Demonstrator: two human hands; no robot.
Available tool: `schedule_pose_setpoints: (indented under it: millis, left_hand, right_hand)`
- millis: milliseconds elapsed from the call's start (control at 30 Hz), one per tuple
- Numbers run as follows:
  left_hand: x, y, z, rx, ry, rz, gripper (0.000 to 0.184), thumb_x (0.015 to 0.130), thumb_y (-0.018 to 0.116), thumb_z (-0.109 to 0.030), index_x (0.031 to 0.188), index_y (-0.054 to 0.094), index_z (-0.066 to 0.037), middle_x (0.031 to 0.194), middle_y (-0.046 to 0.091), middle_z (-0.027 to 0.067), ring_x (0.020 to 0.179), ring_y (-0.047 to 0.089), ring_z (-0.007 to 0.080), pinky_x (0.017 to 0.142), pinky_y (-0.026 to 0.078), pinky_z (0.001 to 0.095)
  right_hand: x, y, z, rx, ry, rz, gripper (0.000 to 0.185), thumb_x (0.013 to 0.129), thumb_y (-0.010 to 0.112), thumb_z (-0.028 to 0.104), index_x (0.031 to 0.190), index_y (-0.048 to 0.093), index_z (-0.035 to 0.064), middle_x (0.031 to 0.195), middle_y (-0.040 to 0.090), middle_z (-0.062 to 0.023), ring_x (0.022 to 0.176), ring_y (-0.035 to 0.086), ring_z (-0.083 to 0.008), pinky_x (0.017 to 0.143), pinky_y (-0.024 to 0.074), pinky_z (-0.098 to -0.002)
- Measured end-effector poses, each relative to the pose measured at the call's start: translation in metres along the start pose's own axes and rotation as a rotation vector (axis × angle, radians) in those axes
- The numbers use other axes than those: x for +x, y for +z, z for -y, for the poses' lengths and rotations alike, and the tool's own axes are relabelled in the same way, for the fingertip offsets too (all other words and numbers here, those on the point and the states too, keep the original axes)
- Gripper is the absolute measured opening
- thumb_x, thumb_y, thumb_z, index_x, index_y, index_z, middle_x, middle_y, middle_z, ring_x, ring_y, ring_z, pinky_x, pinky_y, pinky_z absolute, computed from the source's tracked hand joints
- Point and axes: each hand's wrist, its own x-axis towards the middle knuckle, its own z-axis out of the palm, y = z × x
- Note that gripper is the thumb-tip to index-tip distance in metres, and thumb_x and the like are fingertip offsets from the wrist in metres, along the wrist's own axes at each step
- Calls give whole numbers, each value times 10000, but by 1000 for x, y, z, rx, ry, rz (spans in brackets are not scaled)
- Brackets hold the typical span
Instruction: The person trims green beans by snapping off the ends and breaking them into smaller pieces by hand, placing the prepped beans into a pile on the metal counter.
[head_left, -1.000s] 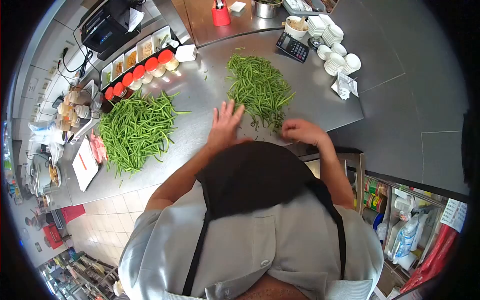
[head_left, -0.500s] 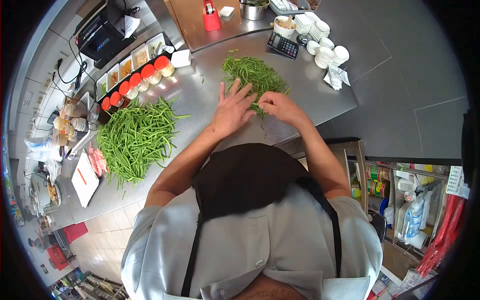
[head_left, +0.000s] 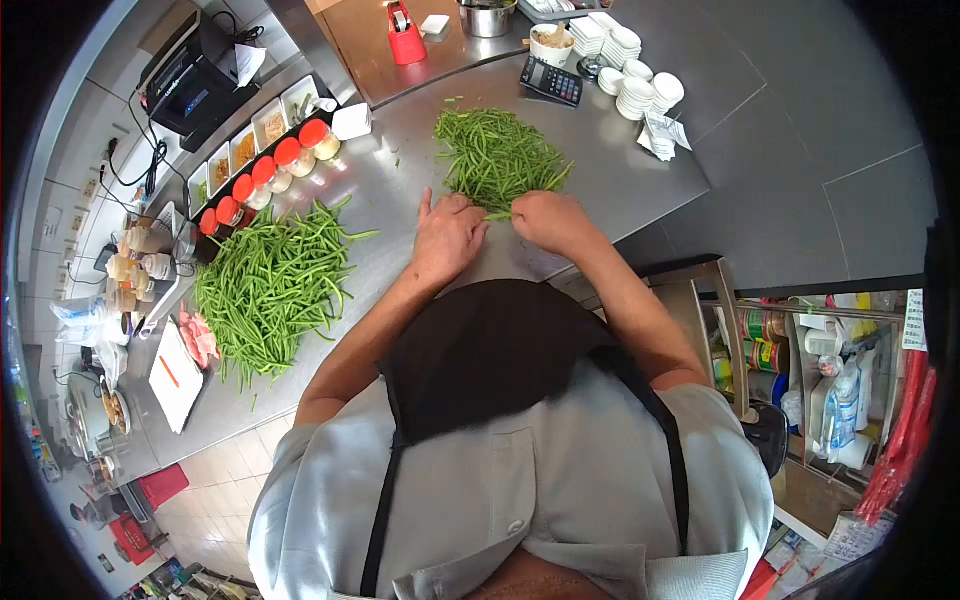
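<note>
My left hand (head_left: 450,238) is at the near edge of a smaller pile of green beans (head_left: 502,155), its fingers curled together. Opposite it, my right hand (head_left: 555,222) is closed, with thumb and fingers pinched. A short length of green bean (head_left: 498,216) shows between the two hands and appears gripped from both sides. The fingertips are partly hidden. Further left lies a larger heap of long green beans (head_left: 275,290), apart from both hands.
Red-lidded jars (head_left: 292,156) and a row of condiment trays (head_left: 268,126) line the left back. A calculator (head_left: 551,80), white dishes (head_left: 637,98) and papers (head_left: 662,136) sit at the right. A white pad (head_left: 177,378) lies near the left edge of the steel counter (head_left: 390,180).
My left hand has drawn back off the pile toward me, its fingers curling in. My right hand has moved slightly nearer to me. The view has shifted a little.
</note>
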Motion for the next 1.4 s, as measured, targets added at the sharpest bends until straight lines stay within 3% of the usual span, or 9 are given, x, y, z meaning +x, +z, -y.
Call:
schedule_pose_setpoints:
  millis: [167, 267, 333, 433, 567, 667, 1167, 1267, 1400]
  left_hand:
    - [4, 1, 6, -138, 37, -50, 208, 928, 755, -189, 1116, 781, -103, 970, 700, 82, 964, 630, 306, 892, 484, 523]
    - [6, 20, 23, -625, -187, -22, 190, 987, 728, -202, 1108, 773, -63, 851, 695, 52, 775, 634, 236, 679, 511, 418]
    - [9, 16, 18, -1247, -667, 149, 199, 1039, 692, -211, 1113, 758, -38, 793, 685, 21, 673, 625, 169, 602, 522, 341]
    - [8, 14, 21, -1695, -797, -60, 214, 1088, 633, -208, 1146, 724, -23, 830, 693, 6, 624, 613, 96, 577, 536, 257]
    - [3, 15, 29, -1712, -787, -111, 181, 1086, 630, -184, 1160, 695, -32, 845, 692, 11, 674, 652, 108, 642, 584, 259]
    - [0, 15, 27, -1686, -738, -113, 170, 1083, 636, -184, 1145, 692, -36, 857, 696, 13, 691, 665, 112, 651, 592, 268]
    - [-19, 22, 8, -1591, -675, -55, 123, 1062, 660, -130, 973, 668, -45, 1030, 711, 64, 843, 696, 149, 799, 611, 348]
    - [-21, 22, 9, -1654, -630, -8, 88, 1067, 646, -123, 1063, 675, -39, 1066, 725, 72, 886, 719, 172, 848, 613, 373]
    - [-22, 20, 12, -1822, -675, -1, 130, 1087, 601, -138, 1159, 656, -45, 1077, 730, 75, 930, 732, 211, 920, 596, 406]
  right_hand:
    - [18, 24, -3, 185, -39, -119, 237, 909, 615, 231, 918, 717, 18, 889, 738, -186, 811, 729, -397, 732, 570, -530]
    - [32, 8, -4, 1330, 512, -88, 265, 949, 624, 219, 1040, 754, 6, 965, 770, -173, 862, 754, -324, 784, 584, -458]
    - [31, -8, -3, 956, 325, -220, 308, 985, 643, 248, 1153, 756, 16, 898, 739, -63, 778, 680, -200, 720, 553, -377]
    - [30, 18, -28, 703, 107, -236, 369, 998, 667, 255, 1285, 741, 36, 881, 726, -20, 740, 637, -123, 691, 530, -313]
    - [12, 17, -2, 767, 244, 38, 352, 1000, 674, 248, 1262, 746, 23, 920, 737, -43, 811, 657, -135, 757, 542, -317]
    - [9, 13, 15, 779, 268, 39, 314, 959, 684, 265, 1143, 771, 26, 998, 783, -139, 890, 725, -221, 822, 559, -368]
    - [2, 60, 3, 740, 264, -112, 223, 910, 655, 188, 1003, 740, 5, 918, 761, -144, 809, 716, -269, 754, 566, -401]
    - [3, 73, -14, 1836, 735, 227, 199, 964, 641, 185, 979, 731, 8, 928, 716, -39, 831, 655, -181, 737, 543, -349]
    - [4, 56, -21, 1566, 574, 176, 213, 987, 664, 208, 960, 742, 11, 984, 725, -33, 889, 671, -174, 761, 547, -357]
